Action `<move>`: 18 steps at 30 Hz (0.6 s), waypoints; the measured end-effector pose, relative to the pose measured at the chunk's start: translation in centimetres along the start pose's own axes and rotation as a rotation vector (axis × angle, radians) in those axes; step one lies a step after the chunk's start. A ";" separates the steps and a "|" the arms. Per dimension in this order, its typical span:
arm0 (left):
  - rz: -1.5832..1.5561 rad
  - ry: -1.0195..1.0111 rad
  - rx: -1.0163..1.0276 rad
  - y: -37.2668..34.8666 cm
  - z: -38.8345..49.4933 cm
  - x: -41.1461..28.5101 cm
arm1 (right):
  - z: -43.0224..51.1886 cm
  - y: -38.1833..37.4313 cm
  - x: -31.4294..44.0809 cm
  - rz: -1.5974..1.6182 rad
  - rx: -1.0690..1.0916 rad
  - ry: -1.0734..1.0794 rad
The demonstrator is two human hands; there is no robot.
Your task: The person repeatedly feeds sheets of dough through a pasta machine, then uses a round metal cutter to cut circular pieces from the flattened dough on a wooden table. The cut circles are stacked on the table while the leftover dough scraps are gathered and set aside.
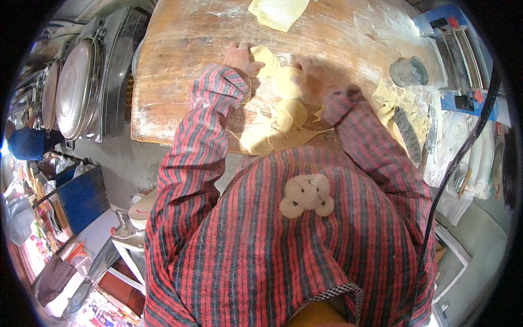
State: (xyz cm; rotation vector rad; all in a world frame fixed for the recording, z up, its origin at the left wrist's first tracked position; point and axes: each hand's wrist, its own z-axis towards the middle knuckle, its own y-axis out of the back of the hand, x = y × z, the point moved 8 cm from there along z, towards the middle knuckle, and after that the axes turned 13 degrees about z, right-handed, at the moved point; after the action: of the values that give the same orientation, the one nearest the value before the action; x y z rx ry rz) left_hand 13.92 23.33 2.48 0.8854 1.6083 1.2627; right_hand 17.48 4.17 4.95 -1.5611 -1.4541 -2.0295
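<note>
My left hand [240, 59] curls around the left side of a small stack of thin, round dough sheets [266, 61], its thumb lying over their edge. Blurred by motion, my right hand [314, 70] is at the right edge of another pale dough round [287, 82]; its fingers are partly lost in blur, so I cannot tell whether it grips the round. Closer to my body, one more dough round [293, 111] lies partly over a heap of ragged dough offcuts [265, 137]. Everything rests on a floured wooden board [184, 45].
A folded dough sheet [282, 14] lies at the far edge. To the right are a metal ring cutter [408, 71], more dough scraps [386, 98], a bristle brush [406, 131] and a blue-framed machine [466, 57]. Round-lidded metal appliances [77, 90] stand left. A black cable [453, 159] hangs at right.
</note>
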 end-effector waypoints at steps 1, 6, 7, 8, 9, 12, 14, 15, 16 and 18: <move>0.040 0.029 0.022 -0.6 0.1 0.5 | -0.2 -0.3 0.5 -0.122 -0.151 0.088; -0.186 0.165 0.469 -4.4 1.0 1.5 | 0.9 -3.2 -5.2 -0.117 0.041 -0.330; -0.232 0.081 0.389 -3.7 1.3 1.0 | 0.9 -3.8 -6.0 -0.083 0.184 -0.395; -0.277 0.000 0.241 -2.7 0.9 0.5 | 0.8 -3.9 -6.2 -0.048 0.251 -0.417; -0.324 -0.065 0.144 -1.9 0.0 0.3 | 1.1 -2.5 -5.7 0.040 0.142 -0.364; -1.113 0.238 0.118 -2.4 -3.5 3.0 | 0.0 2.7 -3.9 0.089 -0.307 -0.320; -1.336 0.350 0.153 -2.2 -5.3 3.8 | 0.0 4.1 -1.1 0.268 -0.377 -0.147; -1.449 0.323 0.213 -2.0 -5.8 3.1 | 0.1 4.4 0.1 0.349 -0.389 -0.111; -1.556 0.334 0.264 -1.7 -6.4 2.7 | 0.8 3.8 1.8 0.418 -0.284 -0.038; -2.083 0.355 0.424 -1.4 -7.6 0.3 | 1.8 1.9 5.2 0.518 -0.123 0.124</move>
State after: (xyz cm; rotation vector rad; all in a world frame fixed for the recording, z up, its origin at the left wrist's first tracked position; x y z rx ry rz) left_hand 6.71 20.72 1.76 -0.9245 1.8556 -0.4744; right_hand 17.65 6.60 10.28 -1.6124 -0.7842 -1.8810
